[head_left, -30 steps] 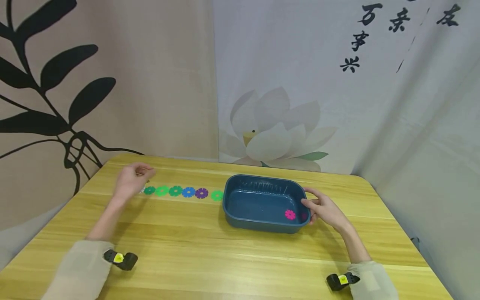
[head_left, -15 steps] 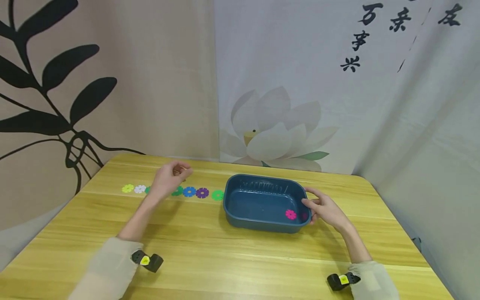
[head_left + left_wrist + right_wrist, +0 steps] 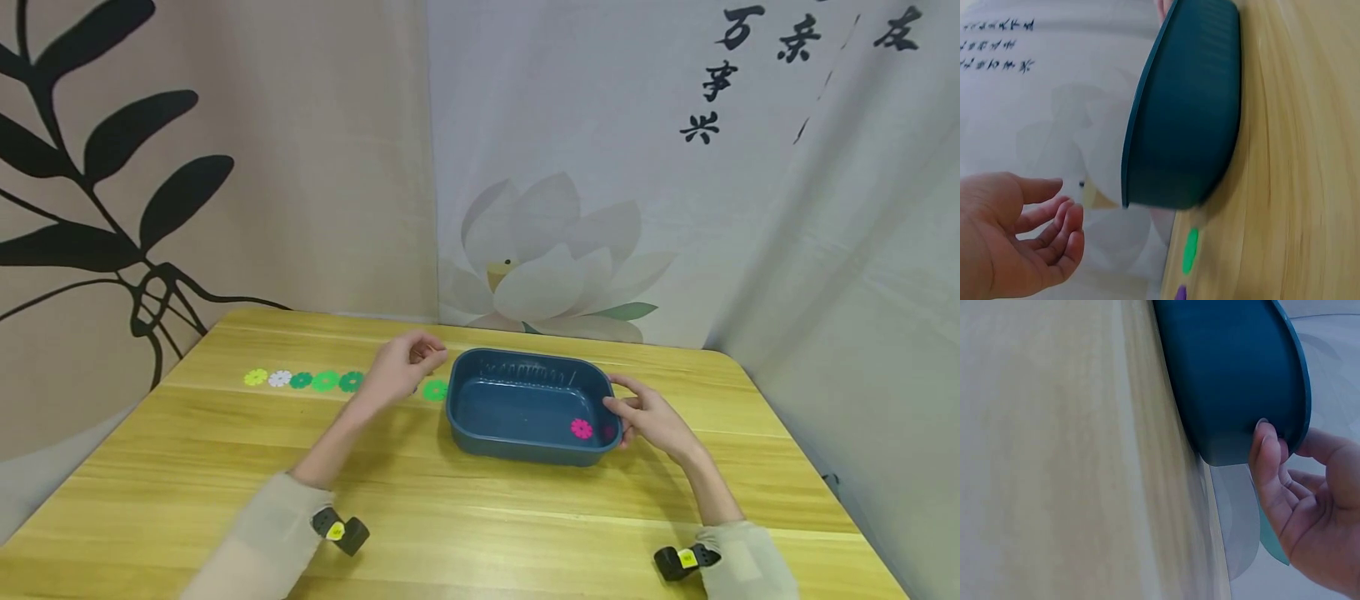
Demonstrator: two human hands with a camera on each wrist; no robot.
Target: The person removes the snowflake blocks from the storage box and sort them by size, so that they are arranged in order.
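Observation:
My right hand (image 3: 648, 417) grips the right end of a dark blue rectangular plastic basin (image 3: 517, 454), thumb over the rim and fingers against the outer wall in the right wrist view. Inside lies one pink flower-shaped disc (image 3: 581, 428). My left hand (image 3: 401, 364) hovers just left of the basin, its fingers loosely curled. No object shows between thumb and fingers of the left hand (image 3: 1029, 234) in the left wrist view. Below it, a bright green disc (image 3: 435, 390) lies beside the basin; the purple disc (image 3: 1180, 292) is mostly hidden in the head view, the blue one fully.
Further left, the row on the wooden table (image 3: 480, 533) continues with a yellow disc (image 3: 256, 377), a white disc (image 3: 280, 378) and several green discs (image 3: 326, 381). A curtain (image 3: 337, 167) with printed plants and characters hangs behind the table's far edge.
My left hand has moved right along the row from its left end to beside the basin, uncovering the yellow and white discs. The right hand and basin have stayed put.

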